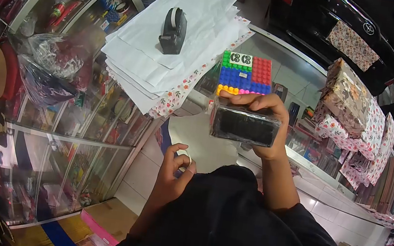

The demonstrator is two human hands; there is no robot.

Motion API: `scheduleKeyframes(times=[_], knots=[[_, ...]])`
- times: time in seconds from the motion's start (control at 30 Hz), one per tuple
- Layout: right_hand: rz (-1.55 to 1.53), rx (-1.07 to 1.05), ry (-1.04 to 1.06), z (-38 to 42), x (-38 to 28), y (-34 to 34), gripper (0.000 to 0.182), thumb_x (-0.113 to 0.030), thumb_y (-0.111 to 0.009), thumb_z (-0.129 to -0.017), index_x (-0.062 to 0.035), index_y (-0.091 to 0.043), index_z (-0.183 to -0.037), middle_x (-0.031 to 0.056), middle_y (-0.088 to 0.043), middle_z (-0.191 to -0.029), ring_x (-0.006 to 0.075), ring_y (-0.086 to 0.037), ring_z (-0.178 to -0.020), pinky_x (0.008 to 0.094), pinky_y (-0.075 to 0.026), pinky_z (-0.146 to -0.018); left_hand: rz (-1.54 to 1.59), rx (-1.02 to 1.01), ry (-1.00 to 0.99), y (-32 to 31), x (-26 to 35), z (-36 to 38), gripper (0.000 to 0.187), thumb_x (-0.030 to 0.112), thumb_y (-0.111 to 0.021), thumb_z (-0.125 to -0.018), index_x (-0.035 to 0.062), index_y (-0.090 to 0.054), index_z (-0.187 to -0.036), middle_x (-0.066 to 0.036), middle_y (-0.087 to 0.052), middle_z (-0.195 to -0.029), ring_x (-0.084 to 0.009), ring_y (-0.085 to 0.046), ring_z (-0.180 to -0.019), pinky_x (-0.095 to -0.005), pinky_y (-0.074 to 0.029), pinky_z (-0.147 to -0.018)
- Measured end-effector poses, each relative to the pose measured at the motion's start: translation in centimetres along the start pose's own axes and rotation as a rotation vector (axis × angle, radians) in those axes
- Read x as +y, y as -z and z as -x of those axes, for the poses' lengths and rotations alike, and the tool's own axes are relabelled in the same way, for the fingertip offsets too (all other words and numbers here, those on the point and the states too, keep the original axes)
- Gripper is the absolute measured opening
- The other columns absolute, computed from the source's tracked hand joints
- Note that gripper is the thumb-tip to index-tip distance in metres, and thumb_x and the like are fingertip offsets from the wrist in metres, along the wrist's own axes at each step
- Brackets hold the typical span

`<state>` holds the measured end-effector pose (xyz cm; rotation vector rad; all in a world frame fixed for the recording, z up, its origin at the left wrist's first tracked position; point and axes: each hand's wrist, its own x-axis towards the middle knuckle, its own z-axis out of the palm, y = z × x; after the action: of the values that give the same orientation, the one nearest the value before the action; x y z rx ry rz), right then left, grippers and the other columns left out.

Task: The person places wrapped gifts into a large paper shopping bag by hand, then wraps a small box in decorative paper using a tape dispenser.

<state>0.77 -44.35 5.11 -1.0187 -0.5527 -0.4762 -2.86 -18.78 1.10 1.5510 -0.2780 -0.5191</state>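
My right hand (pixel 273 114) grips a black rectangular box (pixel 245 126) with shiny, see-through edges, fingers over its top and the thumb side at its right end. Just behind it, on the glass counter, a square studded piece (pixel 248 77) shows red, blue, green and yellow areas with two printed eyes; the fingers overlap its lower edge. Lower and to the left, my left hand (pixel 176 168) is held in front of my body with curled fingers. Something small and pale shows at those fingers, and I cannot tell what it is.
A black tape dispenser (pixel 172 34) stands on stacked white paper (pixel 137 41), with floral wrapping paper (pixel 182 87) beneath. Flower-patterned wrapped boxes (pixel 348 98) are piled on the glass counter (pixel 301 145) at right. Glass shelves (pixel 68 154) line the left; a black car (pixel 347 23) stands beyond.
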Motion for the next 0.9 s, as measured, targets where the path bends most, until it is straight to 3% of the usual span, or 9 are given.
scheduleKeyframes(times=[0.07,0.13,0.2,0.33,0.4,0.47,0.53,0.7,0.9], knots=[[-0.030,0.019,-0.057,-0.1,-0.5,-0.1,0.047,0.004,-0.086,-0.075,-0.0027,-0.057,-0.113,0.0251,-0.067,-0.127,0.0413,-0.061,-0.129,0.0510,-0.047,-0.111,-0.004,-0.002,0.006,-0.1,0.0,0.0,0.048,0.001,-0.060,-0.096,-0.0018,-0.038,-0.138,-0.006,-0.061,-0.085,-0.0137,-0.060,-0.086,-0.0287,-0.046,-0.089],[-0.014,0.243,-0.342,0.4,-1.9,-0.6,0.054,0.015,-0.077,-0.070,-0.0036,-0.060,-0.118,0.0176,-0.069,-0.125,0.0260,-0.068,-0.115,0.0428,-0.054,-0.102,-0.007,-0.002,0.011,-0.2,-0.2,0.1,0.048,0.001,-0.061,-0.096,-0.0015,-0.038,-0.138,-0.006,-0.061,-0.085,-0.0138,-0.060,-0.086,-0.0289,-0.046,-0.090],[-0.120,0.392,-0.498,0.2,-2.1,-0.2,0.058,0.016,-0.077,-0.069,-0.0041,-0.060,-0.121,0.0113,-0.070,-0.118,0.0188,-0.068,-0.108,0.0363,-0.056,-0.094,0.006,-0.023,-0.027,-0.1,-0.5,0.1,0.049,0.001,-0.062,-0.096,-0.0012,-0.038,-0.138,-0.006,-0.061,-0.085,-0.0139,-0.060,-0.087,-0.0291,-0.046,-0.090],[0.111,0.520,-0.436,-0.3,-0.5,2.4,0.056,0.013,-0.078,-0.069,-0.0043,-0.062,-0.120,0.0081,-0.069,-0.113,0.0185,-0.069,-0.106,0.0318,-0.057,-0.088,0.001,-0.018,-0.030,0.0,-0.8,0.3,0.050,0.001,-0.062,-0.096,-0.0012,-0.038,-0.139,-0.006,-0.061,-0.086,-0.0141,-0.060,-0.086,-0.0292,-0.046,-0.090],[0.555,0.575,-0.297,-0.7,1.2,4.6,0.061,0.012,-0.081,-0.070,-0.0040,-0.059,-0.123,0.0116,-0.068,-0.119,0.0249,-0.071,-0.102,0.0308,-0.059,-0.089,-0.026,-0.063,-0.008,0.1,-0.7,0.3,0.051,0.001,-0.057,-0.097,-0.0007,-0.032,-0.141,-0.009,-0.062,-0.089,-0.0170,-0.061,-0.090,-0.0322,-0.047,-0.090],[0.692,0.558,-0.143,-1.0,3.4,6.4,0.051,0.004,-0.085,-0.069,-0.0027,-0.066,-0.116,0.0085,-0.071,-0.114,0.0211,-0.066,-0.104,0.0341,-0.054,-0.092,0.001,-0.054,-0.006,0.0,-0.7,0.3,0.050,0.001,-0.060,-0.097,-0.0006,-0.035,-0.140,-0.008,-0.062,-0.087,-0.0151,-0.060,-0.087,-0.0304,-0.046,-0.089],[1.244,0.451,0.032,-1.9,4.2,7.0,0.051,-0.002,-0.089,-0.068,-0.0010,-0.067,-0.115,0.0107,-0.071,-0.116,0.0258,-0.064,-0.108,0.0372,-0.052,-0.095,0.033,-0.041,-0.013,-0.1,-0.7,0.2,0.050,0.002,-0.062,-0.096,-0.0006,-0.037,-0.139,-0.006,-0.062,-0.085,-0.0132,-0.060,-0.085,-0.0286,-0.046,-0.089],[1.523,0.444,-0.141,-1.6,6.9,7.3,0.055,-0.029,-0.091,-0.071,-0.0026,-0.068,-0.114,0.0177,-0.069,-0.109,0.0369,-0.064,-0.105,0.0451,-0.052,-0.089,-0.024,-0.101,-0.065,0.0,-1.1,-0.1,0.049,0.002,-0.061,-0.098,-0.0007,-0.035,-0.139,-0.007,-0.063,-0.086,-0.0141,-0.060,-0.088,-0.0296,-0.046,-0.089],[1.539,0.500,-0.266,-3.0,7.1,7.7,0.059,-0.032,-0.090,-0.074,-0.0023,-0.065,-0.118,0.0181,-0.069,-0.108,0.0372,-0.066,-0.102,0.0457,-0.053,-0.088,-0.044,-0.099,-0.102,0.3,-0.6,-0.1,0.047,0.002,-0.062,-0.097,-0.0003,-0.039,-0.137,-0.005,-0.062,-0.087,-0.0111,-0.059,-0.086,-0.0269,-0.045,-0.087]])
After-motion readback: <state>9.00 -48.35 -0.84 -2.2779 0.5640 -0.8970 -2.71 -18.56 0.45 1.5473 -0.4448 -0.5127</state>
